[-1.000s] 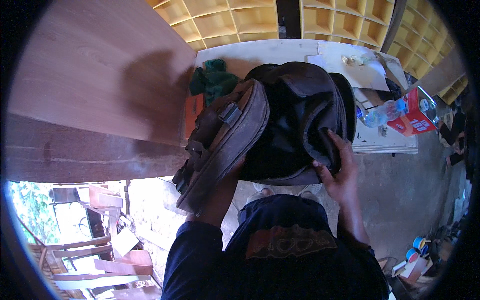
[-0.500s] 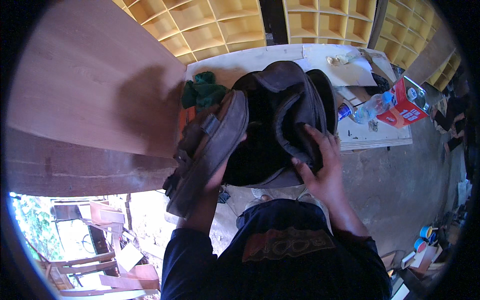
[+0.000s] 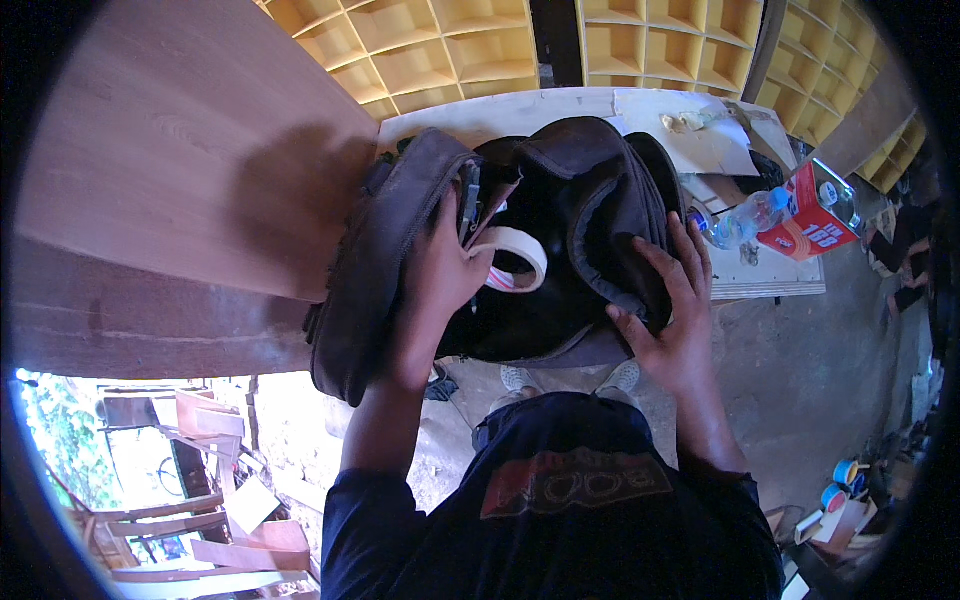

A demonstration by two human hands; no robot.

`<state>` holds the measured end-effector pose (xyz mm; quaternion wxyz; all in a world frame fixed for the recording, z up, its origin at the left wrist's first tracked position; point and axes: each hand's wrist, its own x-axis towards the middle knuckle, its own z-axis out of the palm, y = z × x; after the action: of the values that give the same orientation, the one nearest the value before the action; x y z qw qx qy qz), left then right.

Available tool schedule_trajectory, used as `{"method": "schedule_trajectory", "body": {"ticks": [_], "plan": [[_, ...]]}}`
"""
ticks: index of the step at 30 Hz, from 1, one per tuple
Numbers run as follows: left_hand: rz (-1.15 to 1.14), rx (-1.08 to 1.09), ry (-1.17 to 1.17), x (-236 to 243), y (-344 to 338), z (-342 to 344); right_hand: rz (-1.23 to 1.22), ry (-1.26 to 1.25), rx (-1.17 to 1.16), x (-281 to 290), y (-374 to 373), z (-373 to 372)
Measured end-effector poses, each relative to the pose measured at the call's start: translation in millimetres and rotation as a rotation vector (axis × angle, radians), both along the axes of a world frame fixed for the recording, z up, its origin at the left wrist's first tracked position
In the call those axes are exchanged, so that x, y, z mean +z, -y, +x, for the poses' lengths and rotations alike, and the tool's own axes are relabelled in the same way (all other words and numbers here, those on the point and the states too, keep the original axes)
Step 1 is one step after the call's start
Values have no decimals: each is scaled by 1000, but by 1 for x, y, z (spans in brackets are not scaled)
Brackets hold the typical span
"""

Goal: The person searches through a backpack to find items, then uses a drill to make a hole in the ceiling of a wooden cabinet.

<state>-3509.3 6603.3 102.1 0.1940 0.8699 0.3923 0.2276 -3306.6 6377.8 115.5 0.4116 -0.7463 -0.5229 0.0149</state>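
A dark brown backpack (image 3: 558, 170) lies unzipped on a white bench (image 3: 760, 270). My left hand (image 3: 435, 285) grips its left flap, fingers tucked into a pocket edge with dark items inside. A white tape roll (image 3: 530, 262) sits in the opening beside my left thumb, with a red-marked inner ring. My right hand (image 3: 672, 310) holds the right side of the backpack, fingers spread along its folds and thumb at the lower opening. The bottom of the main compartment is too dark to make out.
Yellow cubby panels (image 3: 670, 35) stand behind the bench, a wooden board (image 3: 140, 200) at left. A plastic bottle (image 3: 740, 220) and red-and-white can (image 3: 800, 215) are at right. Green cloth (image 3: 390, 150) is mostly hidden. Colored rolls (image 3: 840, 475) and wood scraps lie lower right.
The left flap has swung upright and leftward, covering most of the green cloth. My left hand has moved up into view, and the tape roll now shows beside it.
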Motion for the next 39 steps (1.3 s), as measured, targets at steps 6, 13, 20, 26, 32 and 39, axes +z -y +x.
{"method": "schedule_trajectory", "body": {"ticks": [6,13,20,26,32,39], "plan": [[-66,-124,399,10,-13,-7,2,-19,-4,5,-3,-9],[-694,-98,618,76,-11,-17,36,1,23,5,1,-12],[-197,-160,566,45,-48,-33,9,46,53,9,3,-21],[-73,-28,320,15,-51,-31,-100,84,96,-3,22,-27],[-121,118,353,19,-58,-32,-484,-62,104,-43,82,-39],[0,123,344,-2,-53,-36,-422,15,95,-33,69,-37]]}}
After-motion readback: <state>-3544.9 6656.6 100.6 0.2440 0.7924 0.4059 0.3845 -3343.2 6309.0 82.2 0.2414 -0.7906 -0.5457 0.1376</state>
